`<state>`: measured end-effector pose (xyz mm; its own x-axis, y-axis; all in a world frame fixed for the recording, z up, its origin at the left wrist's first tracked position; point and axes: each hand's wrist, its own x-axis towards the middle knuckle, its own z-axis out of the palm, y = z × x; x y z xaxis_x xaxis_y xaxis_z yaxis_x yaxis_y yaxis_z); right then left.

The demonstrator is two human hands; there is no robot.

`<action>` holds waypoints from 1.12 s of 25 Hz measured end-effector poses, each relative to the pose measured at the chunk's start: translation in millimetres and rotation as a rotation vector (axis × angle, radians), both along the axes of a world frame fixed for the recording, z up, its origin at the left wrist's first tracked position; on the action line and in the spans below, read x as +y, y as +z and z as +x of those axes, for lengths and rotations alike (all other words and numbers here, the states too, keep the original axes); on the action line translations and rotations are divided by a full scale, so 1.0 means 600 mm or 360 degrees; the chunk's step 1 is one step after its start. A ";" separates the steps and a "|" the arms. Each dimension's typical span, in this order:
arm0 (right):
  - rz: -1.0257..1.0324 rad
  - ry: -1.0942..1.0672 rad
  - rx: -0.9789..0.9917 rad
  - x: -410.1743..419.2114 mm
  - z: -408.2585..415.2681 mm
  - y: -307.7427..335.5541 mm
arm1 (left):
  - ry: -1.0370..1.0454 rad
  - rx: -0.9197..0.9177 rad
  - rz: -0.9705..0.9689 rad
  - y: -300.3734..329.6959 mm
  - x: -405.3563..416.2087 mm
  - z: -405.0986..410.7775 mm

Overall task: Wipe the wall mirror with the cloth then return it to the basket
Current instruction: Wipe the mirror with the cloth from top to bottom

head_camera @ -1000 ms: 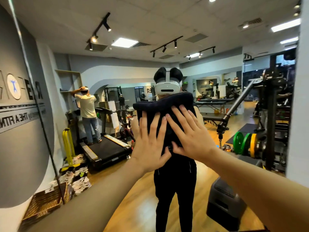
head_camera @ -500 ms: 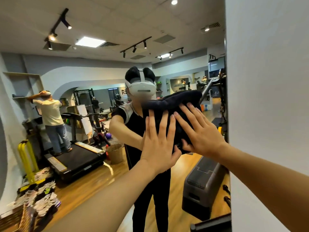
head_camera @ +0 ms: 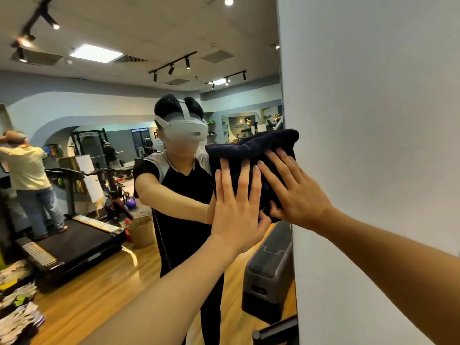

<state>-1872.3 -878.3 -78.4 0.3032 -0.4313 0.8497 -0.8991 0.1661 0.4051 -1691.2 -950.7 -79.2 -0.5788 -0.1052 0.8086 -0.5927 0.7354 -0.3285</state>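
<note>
Head view: dark folded terry cloth (head_camera: 251,148) pinned at the wall mirror (head_camera: 104,170)'s right edge;
both hands flat, fingers spread wide; left hand (head_camera: 236,207) inboard, right hand (head_camera: 296,195) by the white wall (head_camera: 373,120).

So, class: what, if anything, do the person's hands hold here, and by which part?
Both the left hand and right hand press flat, fingers spread, on the dark cloth's lower half, pinning it against the mirror; neither grips it.

Head-worn view, close, facing the mirror (head_camera: 124,145)
</note>
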 end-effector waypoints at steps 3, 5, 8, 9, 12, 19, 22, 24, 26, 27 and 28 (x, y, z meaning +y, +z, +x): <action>0.0029 -0.0006 -0.0050 0.009 -0.014 -0.007 | -0.0040 0.0008 -0.0015 -0.005 0.005 -0.019; 0.0041 0.0001 -0.0106 0.010 -0.014 -0.016 | -0.0056 0.0000 -0.0022 -0.012 0.004 -0.024; 0.0061 0.0029 -0.0190 0.012 -0.011 -0.035 | -0.0048 -0.0037 -0.0022 -0.027 0.004 -0.025; 0.0067 0.0040 -0.0226 0.013 -0.009 -0.043 | -0.0032 -0.0056 -0.0021 -0.033 0.005 -0.025; 0.0089 0.0059 -0.0336 0.019 -0.001 -0.076 | -0.0001 -0.0127 -0.0005 -0.057 0.008 -0.022; 0.0179 0.0036 -0.0508 0.024 0.023 -0.126 | 0.0020 -0.0275 0.0030 -0.095 0.003 -0.004; 0.0181 0.0003 -0.0568 0.020 0.040 -0.134 | 0.0030 -0.0344 0.0026 -0.096 -0.003 0.010; 0.0172 -0.0003 -0.0607 0.015 0.051 -0.136 | 0.0048 -0.0368 0.0018 -0.094 -0.006 0.020; 0.0187 -0.0023 -0.0657 0.010 0.065 -0.137 | 0.0077 -0.0381 0.0005 -0.093 -0.010 0.030; 0.0194 -0.0037 -0.0673 0.007 0.074 -0.139 | 0.0084 -0.0392 -0.0004 -0.093 -0.013 0.036; 0.0196 -0.0048 -0.0679 0.004 0.083 -0.140 | 0.0091 -0.0406 -0.0012 -0.092 -0.017 0.045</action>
<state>-1822.4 -875.9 -162.3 -0.0775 -0.5407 0.8377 -0.9856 0.1684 0.0176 -1664.5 -960.6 -134.5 -0.7574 -0.1384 0.6381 -0.5307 0.6999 -0.4780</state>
